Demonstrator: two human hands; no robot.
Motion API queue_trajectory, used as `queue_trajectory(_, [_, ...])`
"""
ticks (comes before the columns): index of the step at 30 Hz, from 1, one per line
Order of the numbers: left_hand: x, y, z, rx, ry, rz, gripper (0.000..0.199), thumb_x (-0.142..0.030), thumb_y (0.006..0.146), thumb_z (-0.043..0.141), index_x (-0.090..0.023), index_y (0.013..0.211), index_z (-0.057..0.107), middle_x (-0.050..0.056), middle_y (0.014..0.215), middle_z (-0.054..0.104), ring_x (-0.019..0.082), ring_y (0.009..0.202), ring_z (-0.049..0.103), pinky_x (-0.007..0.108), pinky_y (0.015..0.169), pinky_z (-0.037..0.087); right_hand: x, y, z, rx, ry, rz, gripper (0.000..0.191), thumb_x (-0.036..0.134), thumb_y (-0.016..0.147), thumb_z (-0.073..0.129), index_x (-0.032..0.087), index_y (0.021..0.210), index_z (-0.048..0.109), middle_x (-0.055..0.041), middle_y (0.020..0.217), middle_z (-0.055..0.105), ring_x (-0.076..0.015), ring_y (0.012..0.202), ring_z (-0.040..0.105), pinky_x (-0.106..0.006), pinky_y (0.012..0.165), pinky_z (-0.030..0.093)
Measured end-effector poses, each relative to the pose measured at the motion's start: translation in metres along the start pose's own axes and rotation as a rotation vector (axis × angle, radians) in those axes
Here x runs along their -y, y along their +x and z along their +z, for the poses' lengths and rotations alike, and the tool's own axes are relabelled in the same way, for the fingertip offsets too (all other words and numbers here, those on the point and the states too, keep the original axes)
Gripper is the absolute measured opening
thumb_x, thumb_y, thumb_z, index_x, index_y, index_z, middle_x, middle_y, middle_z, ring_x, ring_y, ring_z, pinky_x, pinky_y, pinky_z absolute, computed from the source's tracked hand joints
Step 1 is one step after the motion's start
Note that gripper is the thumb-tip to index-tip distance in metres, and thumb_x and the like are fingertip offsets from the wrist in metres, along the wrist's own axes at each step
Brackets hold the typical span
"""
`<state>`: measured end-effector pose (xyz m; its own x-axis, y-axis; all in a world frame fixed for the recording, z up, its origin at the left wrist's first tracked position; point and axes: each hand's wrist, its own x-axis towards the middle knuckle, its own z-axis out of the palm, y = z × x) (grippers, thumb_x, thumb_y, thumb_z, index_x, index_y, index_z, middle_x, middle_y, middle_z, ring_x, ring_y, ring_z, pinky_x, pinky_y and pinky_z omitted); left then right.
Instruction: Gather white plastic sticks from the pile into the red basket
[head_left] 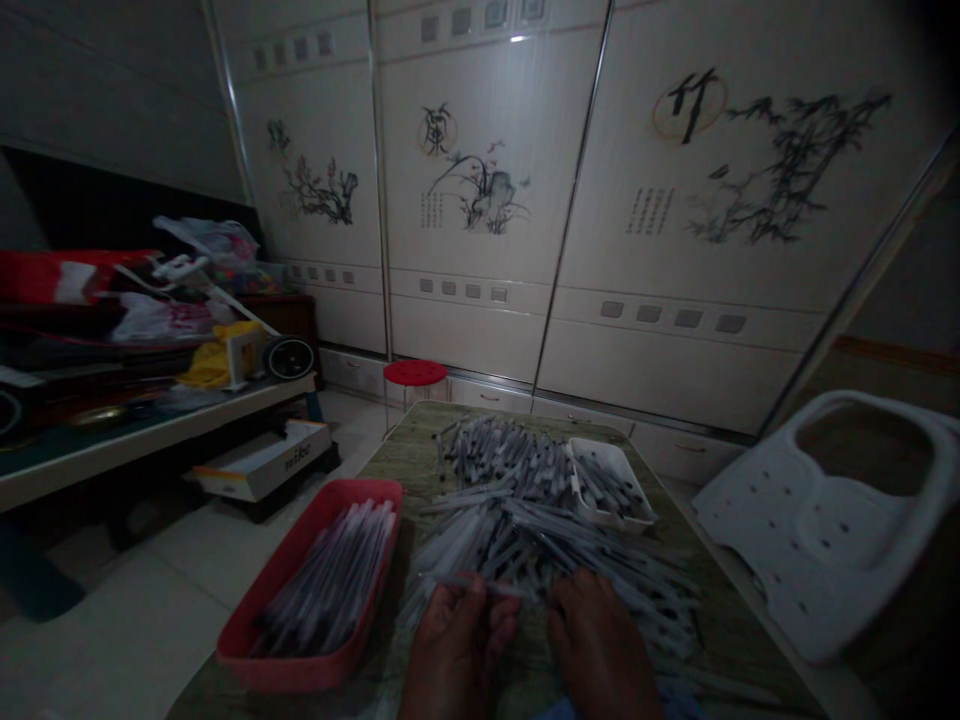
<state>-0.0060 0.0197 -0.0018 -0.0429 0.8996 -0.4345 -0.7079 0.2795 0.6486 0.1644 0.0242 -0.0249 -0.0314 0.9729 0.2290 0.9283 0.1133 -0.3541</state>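
My left hand (pixel 459 640) is closed on a slim, clear pen (pixel 480 584), pinched between thumb and fingers and lying nearly level. At the pen's right end is my right hand (pixel 596 635), its fingers curled together; what they hold is hidden in the dim light. Just beyond both hands spreads a loose pile of clear pen tubes (pixel 615 560). Farther back lies a heap of short translucent pieces with dark ends (pixel 495 450), perhaps pen caps. To the left of my left hand stands a pink basket (pixel 244 640) with many pens laid lengthwise in it.
A white tray (pixel 636 524) of small dark-ended pieces sits at the right of the table (pixel 397 440). Behind the table is a red stool (pixel 415 373). A white plastic chair (pixel 817 540) is at the right, and a cluttered low bench (pixel 172 420) at the left.
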Motion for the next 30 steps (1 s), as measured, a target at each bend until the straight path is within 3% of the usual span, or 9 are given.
queue_trajectory(5, [0.002, 0.002, -0.002, 0.024, -0.015, 0.0, 0.013, -0.015, 0.092, 0.07, -0.018, 0.096, 0.057, 0.007, 0.082, 0.076, 0.014, 0.072, 0.075, 0.023, 0.069, 0.06, -0.001, 0.001, -0.013, 0.027, 0.171, -0.023, 0.025, 0.026, 0.104, 0.041, 0.022, 0.103, 0.066, -0.0068, 0.1, 0.073, -0.0236, 0.096, 0.069, -0.034, 0.084, 0.05])
queue_trajectory(10, [0.005, 0.003, -0.001, 0.016, -0.014, 0.025, 0.018, -0.015, 0.089, 0.074, -0.019, 0.096, 0.058, 0.006, 0.081, 0.076, 0.015, 0.071, 0.076, 0.023, 0.066, 0.06, 0.008, -0.002, -0.035, 0.128, 0.576, 0.032, 0.026, 0.041, 0.099, 0.05, 0.021, 0.101, 0.067, -0.0033, 0.089, 0.075, -0.0215, 0.082, 0.071, -0.03, 0.073, 0.051])
queue_trajectory(19, [0.006, -0.005, 0.003, 0.075, -0.003, -0.016, 0.027, -0.022, 0.082, 0.082, -0.02, 0.092, 0.058, 0.004, 0.078, 0.076, 0.016, 0.071, 0.076, 0.023, 0.067, 0.059, 0.008, -0.011, -0.033, 0.119, 0.709, 0.105, 0.019, 0.034, 0.086, 0.058, 0.019, 0.091, 0.069, -0.0046, 0.083, 0.076, -0.0231, 0.08, 0.071, -0.031, 0.072, 0.051])
queue_trajectory(30, [0.015, -0.002, 0.003, 0.112, 0.022, -0.042, 0.028, -0.024, 0.082, 0.083, -0.02, 0.094, 0.058, 0.004, 0.079, 0.076, 0.016, 0.071, 0.075, 0.024, 0.068, 0.058, 0.003, -0.016, -0.031, 0.022, 0.714, 0.127, 0.019, 0.037, 0.085, 0.061, 0.021, 0.086, 0.071, -0.0018, 0.076, 0.074, -0.0205, 0.074, 0.069, -0.027, 0.066, 0.049])
